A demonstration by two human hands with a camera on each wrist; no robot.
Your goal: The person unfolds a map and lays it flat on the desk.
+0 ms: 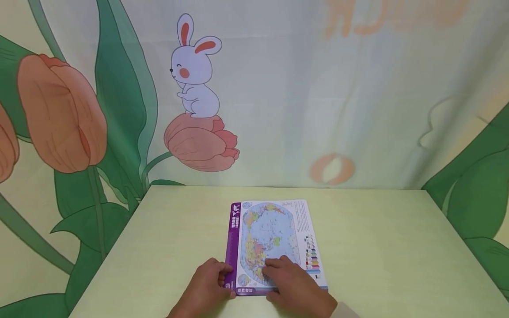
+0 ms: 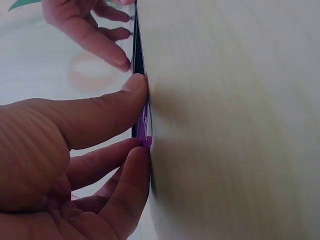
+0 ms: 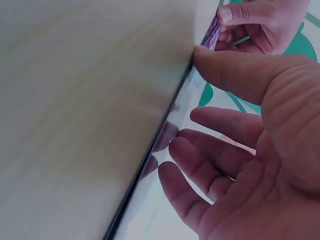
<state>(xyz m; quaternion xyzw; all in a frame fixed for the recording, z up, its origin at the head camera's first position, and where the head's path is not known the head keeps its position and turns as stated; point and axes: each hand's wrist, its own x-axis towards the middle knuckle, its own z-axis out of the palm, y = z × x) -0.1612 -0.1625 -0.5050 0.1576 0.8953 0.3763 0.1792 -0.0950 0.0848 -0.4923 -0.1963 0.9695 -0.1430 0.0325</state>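
Note:
A thin world map board (image 1: pixel 274 238) lies flat on the table, its purple strip along the left side and its printed title running sideways. My left hand (image 1: pixel 208 282) holds the near left corner, with the thumb at the near edge and curled fingers on the left side. In the left wrist view, purple shows between the left thumb (image 2: pixel 115 107) and fingers. My right hand (image 1: pixel 296 282) rests on the map's near part, fingertips on its surface and thumb at the near edge. The right wrist view shows these fingers (image 3: pixel 195 155) spread loosely, touching the glossy face.
The pale wood-look table (image 1: pixel 381 247) extends to both sides of the board. Behind it hangs a cloth backdrop (image 1: pixel 278 101) printed with a rabbit, tulips and leaves, and it continues down the left and right sides.

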